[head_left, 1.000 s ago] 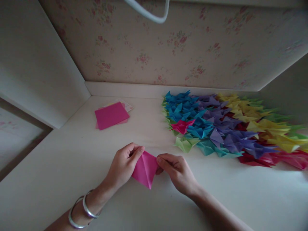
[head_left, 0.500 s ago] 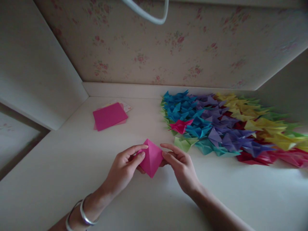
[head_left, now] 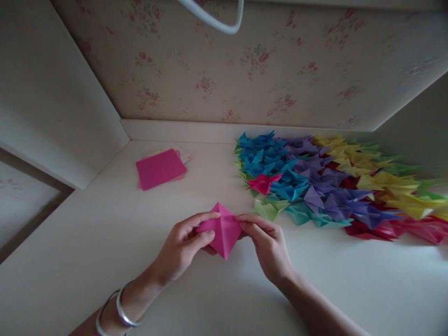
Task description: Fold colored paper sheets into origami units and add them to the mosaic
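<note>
A folded pink origami paper (head_left: pixel 224 235), diamond-shaped with a crease down its middle, is held just above the white table. My left hand (head_left: pixel 187 240) grips its left side, thumb on the front face and other fingers partly hidden behind. At the right corner, my right hand (head_left: pixel 266 240) pinches the paper between thumb and fingers. Right of my hands lies a mass of folded paper cranes in rows of colours, among them blue cranes (head_left: pixel 262 158), purple cranes (head_left: pixel 332 179) and one bright pink crane (head_left: pixel 263 183).
A stack of pink paper sheets (head_left: pixel 161 169) lies at the back left of the white table (head_left: pixel 196 298). Floral wallpaper (head_left: pixel 217 70) stands behind it, with a white cable (head_left: pixel 224 28) hanging at the top. A white cabinet side (head_left: pixel 59 93) bounds the left.
The pink paper has shifted slightly right and its crease faces me more. My right forefinger, raised before, has come down onto the paper's right edge.
</note>
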{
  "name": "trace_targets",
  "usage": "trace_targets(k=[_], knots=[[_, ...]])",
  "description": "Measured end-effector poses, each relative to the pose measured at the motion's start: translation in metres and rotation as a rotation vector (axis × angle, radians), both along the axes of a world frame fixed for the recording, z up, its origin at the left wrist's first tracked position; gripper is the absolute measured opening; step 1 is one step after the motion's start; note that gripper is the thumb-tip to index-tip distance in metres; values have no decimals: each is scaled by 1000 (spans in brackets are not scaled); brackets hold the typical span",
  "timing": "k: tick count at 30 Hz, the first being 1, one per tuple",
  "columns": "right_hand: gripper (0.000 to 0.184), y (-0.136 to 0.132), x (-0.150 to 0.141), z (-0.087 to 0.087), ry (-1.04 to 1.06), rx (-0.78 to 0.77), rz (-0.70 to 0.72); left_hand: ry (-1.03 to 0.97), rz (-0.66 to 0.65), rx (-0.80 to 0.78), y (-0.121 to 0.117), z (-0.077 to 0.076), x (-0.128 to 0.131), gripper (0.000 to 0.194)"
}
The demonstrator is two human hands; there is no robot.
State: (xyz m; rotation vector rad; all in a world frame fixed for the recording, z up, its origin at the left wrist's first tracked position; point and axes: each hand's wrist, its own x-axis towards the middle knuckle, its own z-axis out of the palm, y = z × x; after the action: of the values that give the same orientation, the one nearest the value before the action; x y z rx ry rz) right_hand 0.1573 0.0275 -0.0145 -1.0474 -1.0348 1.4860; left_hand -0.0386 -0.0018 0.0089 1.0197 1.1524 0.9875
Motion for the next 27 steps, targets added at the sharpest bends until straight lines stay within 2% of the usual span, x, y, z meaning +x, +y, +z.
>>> trace_targets(k=[6, 13, 18, 27], knots=[[14, 2, 2, -3, 168, -29, 87, -106, -88, -4, -7, 4, -2, 64], [35, -6, 7, -2, 137, 25, 267, -196, -62, -70, -4, 6, -3, 75], [33, -6, 7, 2, 132, 55, 316, -252, 8, -90, -4, 8, 1, 74], [41, -6, 4, 1, 170, -32, 309, -162, -11, -37, -2, 4, 0, 66]])
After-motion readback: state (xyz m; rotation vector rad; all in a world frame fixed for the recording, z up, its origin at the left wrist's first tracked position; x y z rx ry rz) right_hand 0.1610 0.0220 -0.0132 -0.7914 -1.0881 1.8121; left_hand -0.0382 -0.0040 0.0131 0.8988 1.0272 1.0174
